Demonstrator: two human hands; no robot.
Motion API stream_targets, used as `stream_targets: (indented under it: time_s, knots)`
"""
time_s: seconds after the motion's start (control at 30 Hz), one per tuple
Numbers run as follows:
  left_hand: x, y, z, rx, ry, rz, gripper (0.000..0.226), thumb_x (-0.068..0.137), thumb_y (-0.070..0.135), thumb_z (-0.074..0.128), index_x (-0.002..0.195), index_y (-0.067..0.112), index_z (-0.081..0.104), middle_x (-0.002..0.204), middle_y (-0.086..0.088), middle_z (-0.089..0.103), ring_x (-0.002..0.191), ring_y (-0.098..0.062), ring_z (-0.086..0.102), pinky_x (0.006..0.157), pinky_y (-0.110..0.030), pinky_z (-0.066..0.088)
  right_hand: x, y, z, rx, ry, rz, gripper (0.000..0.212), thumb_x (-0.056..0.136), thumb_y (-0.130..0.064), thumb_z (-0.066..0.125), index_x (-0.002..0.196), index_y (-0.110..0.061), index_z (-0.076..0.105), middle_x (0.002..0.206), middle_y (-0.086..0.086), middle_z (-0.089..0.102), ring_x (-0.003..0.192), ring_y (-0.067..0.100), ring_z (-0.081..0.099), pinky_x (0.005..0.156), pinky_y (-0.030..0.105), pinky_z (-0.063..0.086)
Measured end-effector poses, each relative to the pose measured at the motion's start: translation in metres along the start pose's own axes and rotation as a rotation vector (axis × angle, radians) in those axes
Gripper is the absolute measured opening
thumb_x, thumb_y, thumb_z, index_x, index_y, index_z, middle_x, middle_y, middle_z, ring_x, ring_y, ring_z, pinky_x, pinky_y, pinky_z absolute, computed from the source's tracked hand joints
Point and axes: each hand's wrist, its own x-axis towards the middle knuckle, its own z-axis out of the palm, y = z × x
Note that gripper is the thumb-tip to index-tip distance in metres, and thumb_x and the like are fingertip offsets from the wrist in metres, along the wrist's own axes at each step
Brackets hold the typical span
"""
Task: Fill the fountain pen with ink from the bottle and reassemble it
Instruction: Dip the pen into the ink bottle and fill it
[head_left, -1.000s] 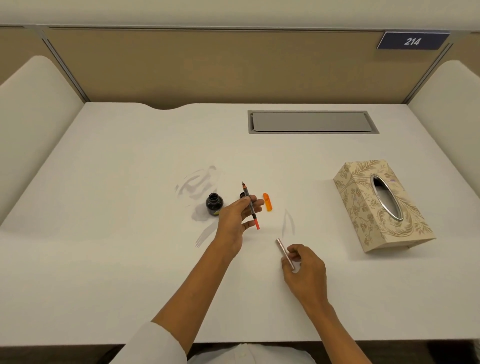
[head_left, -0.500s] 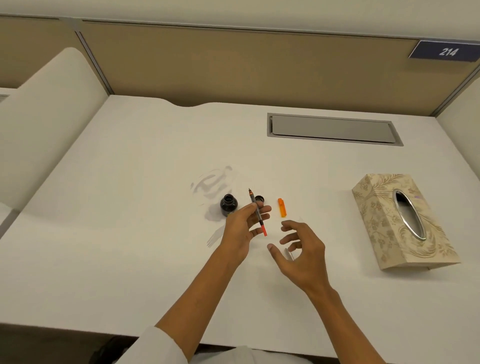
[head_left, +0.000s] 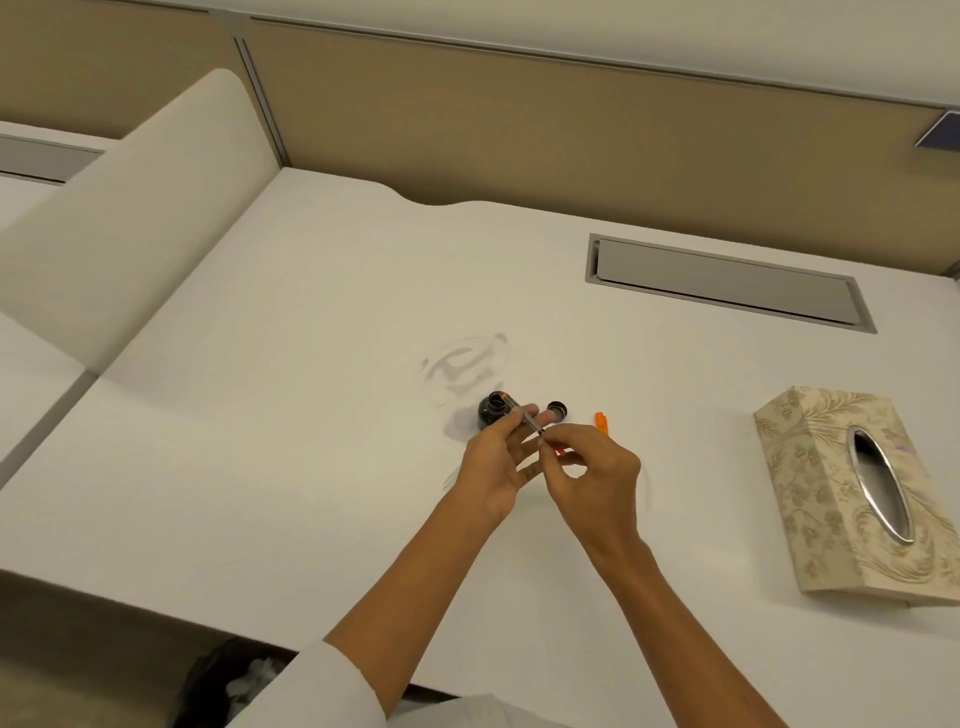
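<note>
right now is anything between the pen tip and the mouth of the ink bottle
Nothing visible blocks it. The ink bottle stands open, its cap set aside to the right. The pen section, held by the left hand and right hand, already points at the mouth.

Both hands (head_left: 550, 467) pinched together

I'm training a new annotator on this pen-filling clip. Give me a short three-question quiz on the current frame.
1. True or false: the ink bottle is capped.
2. Which hand pinches the rear end of the pen section? A) left hand B) right hand C) neither
3. Fill in: the orange pen piece lies on the desk between the bottle cap and the ____.

Key: 1 false; 2 B; 3 tissue box.
</note>
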Motion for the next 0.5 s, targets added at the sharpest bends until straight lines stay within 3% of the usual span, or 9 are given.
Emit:
stream_targets:
  time_s: [0.07, 0.13, 0.23, 0.3, 0.4, 0.5]
  knots:
    - [0.002, 0.005, -0.002, 0.034, 0.002, -0.005, 0.023, 0.098, 0.026, 0.054, 0.106, 0.01, 0.067, 0.104, -0.007, 0.076, 0.094, -0.021, 0.072, 0.084, -0.041, 0.056, 0.006, 0.001, 0.002, 0.008, 0.0, 0.028, 0.016, 0.08, -0.005, 0.072, 0.089, -0.018, 0.073, 0.089, -0.014, 0.072, 0.074, 0.004, 0.069, 0.08, 0.05, 0.058]
    - [0.004, 0.008, -0.005, 0.101, 0.005, -0.022, 0.026, 0.098, 0.031, 0.054, 0.099, 0.011, 0.071, 0.101, -0.004, 0.077, 0.097, -0.022, 0.07, 0.091, -0.043, 0.052, 0.012, 0.001, 0.004, 0.011, -0.002, 0.05, 0.016, 0.08, -0.009, 0.071, 0.088, -0.023, 0.072, 0.087, -0.016, 0.071, 0.074, 0.001, 0.067, 0.078, 0.056, 0.056]
    - [0.002, 0.016, -0.011, 0.241, 0.034, -0.052, 0.03, 0.097, 0.033, 0.055, 0.094, 0.009, 0.072, 0.09, -0.003, 0.077, 0.077, -0.018, 0.069, 0.071, -0.035, 0.051, 0.022, -0.003, 0.003, -0.007, -0.021, 0.029, 0.014, 0.077, -0.003, 0.073, 0.081, -0.017, 0.072, 0.081, -0.007, 0.073, 0.067, 0.007, 0.067, 0.067, 0.046, 0.058]
    - [-0.005, 0.024, -0.015, 0.399, 0.105, -0.04, 0.028, 0.093, 0.032, 0.061, 0.093, 0.006, 0.073, 0.081, -0.004, 0.076, 0.059, -0.016, 0.059, 0.056, -0.028, 0.044, 0.028, -0.003, 0.003, -0.028, -0.031, 0.004, 0.011, 0.076, -0.003, 0.072, 0.079, -0.014, 0.072, 0.079, -0.005, 0.073, 0.064, 0.012, 0.068, 0.063, 0.044, 0.057]
    - [-0.01, 0.032, -0.021, 0.661, 0.254, 0.173, 0.021, 0.08, 0.026, 0.074, 0.067, 0.011, 0.07, 0.06, -0.001, 0.067, 0.045, -0.011, 0.043, 0.048, -0.022, 0.032, 0.036, -0.006, 0.003, -0.039, -0.036, -0.007, 0.011, 0.074, 0.0, 0.073, 0.078, -0.01, 0.072, 0.075, -0.003, 0.072, 0.061, 0.012, 0.066, 0.06, 0.037, 0.057]
    - [-0.005, 0.039, -0.027, 0.897, 0.374, 0.561, 0.016, 0.072, 0.025, 0.08, 0.067, 0.016, 0.068, 0.056, 0.006, 0.063, 0.05, -0.005, 0.052, 0.053, -0.022, 0.044, 0.043, -0.011, 0.004, -0.026, -0.063, 0.014, 0.014, 0.073, 0.001, 0.074, 0.082, -0.01, 0.07, 0.073, -0.005, 0.07, 0.063, 0.008, 0.065, 0.064, 0.029, 0.058]
